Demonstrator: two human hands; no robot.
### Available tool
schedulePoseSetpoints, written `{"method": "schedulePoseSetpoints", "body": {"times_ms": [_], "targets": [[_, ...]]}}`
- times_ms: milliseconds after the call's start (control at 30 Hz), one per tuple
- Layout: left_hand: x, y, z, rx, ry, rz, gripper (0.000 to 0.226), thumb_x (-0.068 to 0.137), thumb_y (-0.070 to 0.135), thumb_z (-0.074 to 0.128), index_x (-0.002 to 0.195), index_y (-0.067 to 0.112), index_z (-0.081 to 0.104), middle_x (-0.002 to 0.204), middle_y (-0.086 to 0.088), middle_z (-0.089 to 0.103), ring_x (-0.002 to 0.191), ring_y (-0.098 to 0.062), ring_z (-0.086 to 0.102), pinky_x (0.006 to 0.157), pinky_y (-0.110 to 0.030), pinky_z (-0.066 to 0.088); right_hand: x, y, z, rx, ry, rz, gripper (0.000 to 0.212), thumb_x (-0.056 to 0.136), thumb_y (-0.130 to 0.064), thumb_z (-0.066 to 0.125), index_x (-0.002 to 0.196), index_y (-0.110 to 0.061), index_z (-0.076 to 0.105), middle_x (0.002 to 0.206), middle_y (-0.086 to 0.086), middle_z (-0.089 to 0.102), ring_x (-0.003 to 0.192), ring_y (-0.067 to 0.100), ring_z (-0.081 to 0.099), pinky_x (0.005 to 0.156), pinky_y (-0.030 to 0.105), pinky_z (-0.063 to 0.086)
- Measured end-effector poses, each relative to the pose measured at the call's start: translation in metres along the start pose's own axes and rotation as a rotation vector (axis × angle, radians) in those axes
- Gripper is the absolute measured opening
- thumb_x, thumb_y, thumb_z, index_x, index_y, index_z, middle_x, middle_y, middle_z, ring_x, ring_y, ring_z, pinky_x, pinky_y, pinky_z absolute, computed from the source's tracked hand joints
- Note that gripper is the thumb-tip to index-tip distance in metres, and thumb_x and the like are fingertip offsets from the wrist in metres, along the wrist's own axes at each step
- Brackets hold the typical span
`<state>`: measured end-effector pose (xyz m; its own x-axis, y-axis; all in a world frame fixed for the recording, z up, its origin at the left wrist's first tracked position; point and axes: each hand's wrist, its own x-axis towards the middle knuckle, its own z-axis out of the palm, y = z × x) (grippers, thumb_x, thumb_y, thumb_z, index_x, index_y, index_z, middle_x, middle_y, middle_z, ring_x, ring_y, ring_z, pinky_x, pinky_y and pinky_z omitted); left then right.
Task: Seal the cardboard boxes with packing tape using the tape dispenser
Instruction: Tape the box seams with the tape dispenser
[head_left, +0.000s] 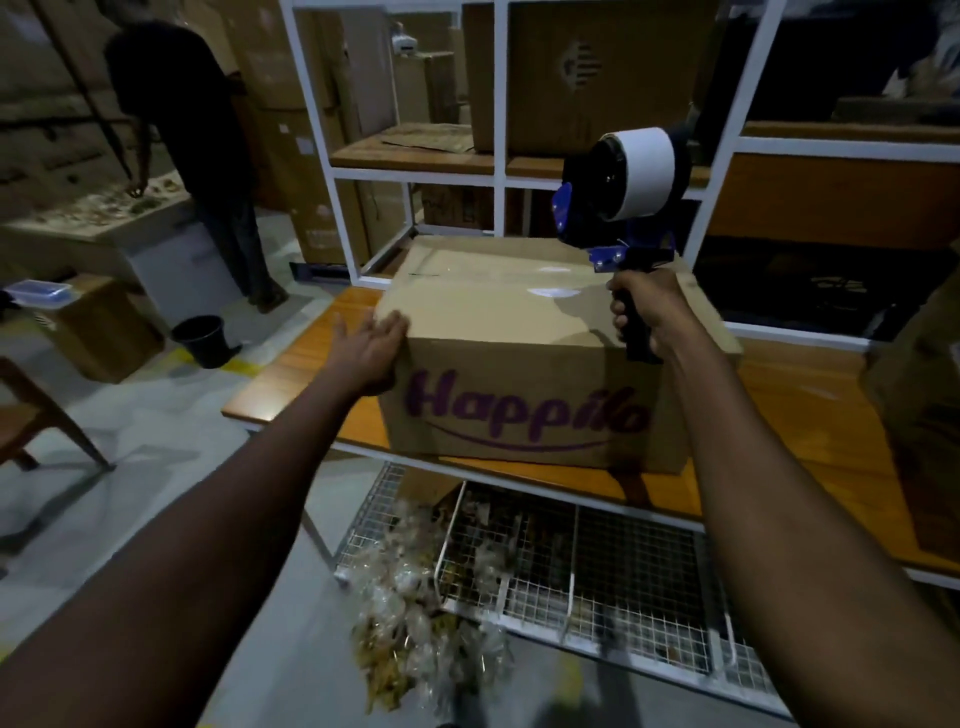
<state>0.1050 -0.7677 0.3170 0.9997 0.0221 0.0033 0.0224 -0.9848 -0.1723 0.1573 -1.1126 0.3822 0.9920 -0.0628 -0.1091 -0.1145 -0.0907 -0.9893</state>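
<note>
A brown cardboard box (524, 364) with purple "Happilo" lettering stands on the orange wooden table (810, 415); its top flaps are closed and glossy tape shows along the top. My left hand (371, 345) rests with straight fingers against the box's upper left corner. My right hand (647, 306) grips the black handle of a blue tape dispenser (618, 202), held upright above the box's right top edge. The dispenser carries a roll of white tape.
A white metal shelf frame (501, 171) with cardboard boxes stands behind the table. Wire baskets (597, 561) of clear packets hang under the table. Another box (919, 415) sits at the right edge. A person (197, 135) stands at back left, near a black bucket (200, 340).
</note>
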Motion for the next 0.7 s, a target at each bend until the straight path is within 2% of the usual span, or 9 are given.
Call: {"method": "schedulePoseSetpoints", "body": {"times_ms": [67,100,267,400,600,700], "targets": [[0.011,-0.001,-0.003,0.044,-0.059,-0.064,0.091,0.093,0.059,0.049,0.157,0.016,0.002,0.166,-0.005,0.000,0.152,-0.032,0.000,0.116,-0.066,0.005,0.001,0.000,-0.003,-0.010,0.007,0.001,0.022,0.089,-0.012,0.055,0.068,-0.014,0.048,0.053,0.004,0.043,0.042,0.019,0.036,0.049,0.029,0.027],[0.015,0.010,-0.005,0.032,-0.055,-0.026,0.093,0.092,0.064,0.046,0.157,0.015,0.001,0.166,-0.005,-0.001,0.152,-0.031,0.000,0.117,-0.065,0.006,0.002,-0.001,-0.006,-0.015,0.014,-0.001,0.021,0.090,-0.012,0.055,0.070,-0.014,0.050,0.054,0.004,0.043,0.042,0.018,0.037,0.049,0.029,0.028],[0.013,0.123,-0.006,-0.102,0.094,0.324,0.104,0.085,0.075,0.046,0.158,0.015,0.002,0.166,-0.006,-0.001,0.152,-0.031,0.003,0.120,-0.056,0.008,0.004,0.001,-0.042,-0.050,0.106,-0.011,0.020,0.090,-0.012,0.055,0.071,-0.013,0.050,0.056,0.004,0.043,0.043,0.018,0.037,0.048,0.028,0.030],[0.007,0.214,-0.010,-0.179,0.160,0.462,0.109,0.081,0.082,0.040,0.157,0.013,0.003,0.166,-0.008,0.000,0.152,-0.032,0.001,0.120,-0.059,0.005,-0.002,0.010,-0.088,-0.085,0.208,-0.007,0.018,0.090,-0.012,0.056,0.073,-0.010,0.051,0.056,0.005,0.045,0.039,0.018,0.039,0.048,0.029,0.031],[0.006,0.301,-0.023,-0.305,0.178,0.413,0.109,0.081,0.083,0.039,0.156,0.009,0.012,0.164,-0.015,0.009,0.150,-0.037,0.006,0.118,-0.061,0.006,-0.029,0.035,-0.168,-0.078,0.322,0.030,0.023,0.090,-0.015,0.056,0.069,-0.015,0.048,0.055,0.002,0.043,0.042,0.018,0.039,0.049,0.032,0.032],[0.007,0.329,-0.028,-0.336,0.218,0.341,0.102,0.081,0.080,0.044,0.151,0.009,0.026,0.160,-0.017,0.022,0.147,-0.039,0.016,0.116,-0.061,0.012,-0.046,0.048,-0.199,-0.064,0.381,0.070,0.022,0.090,-0.017,0.056,0.070,-0.018,0.047,0.052,-0.002,0.043,0.044,0.017,0.038,0.049,0.031,0.032]]}}
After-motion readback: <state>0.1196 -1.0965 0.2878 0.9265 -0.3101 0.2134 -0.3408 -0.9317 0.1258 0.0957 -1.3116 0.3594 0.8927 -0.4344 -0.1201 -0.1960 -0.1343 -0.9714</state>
